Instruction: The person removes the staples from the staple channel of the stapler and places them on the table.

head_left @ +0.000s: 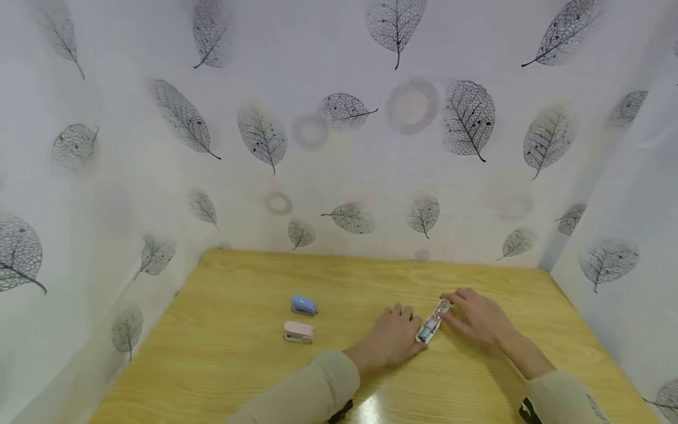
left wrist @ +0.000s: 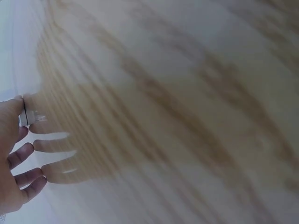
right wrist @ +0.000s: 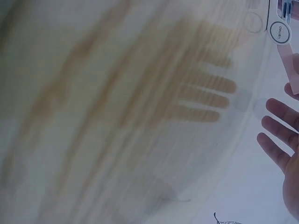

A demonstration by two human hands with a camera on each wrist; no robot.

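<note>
A small pink-and-white stapler (head_left: 430,327) lies slanted on the table between my two hands, its pink cover swung open and grey metal parts showing. My left hand (head_left: 391,338) holds its near end between thumb and index finger, the other fingers spread on the table. With thumb and index finger, my right hand (head_left: 479,318) pinches the pink cover (right wrist: 286,65) at the far end. In the right wrist view its remaining fingers stretch out, and a round logo marks the pivot. The left wrist view shows only a white end (left wrist: 28,117) of the stapler.
Left of my hands stand a blue mini stapler-like item (head_left: 304,305) and, nearer me, a closed pink-and-white one (head_left: 299,331). The wood-grain table (head_left: 222,365) is bounded at back and sides by a white leaf-patterned curtain (head_left: 360,165).
</note>
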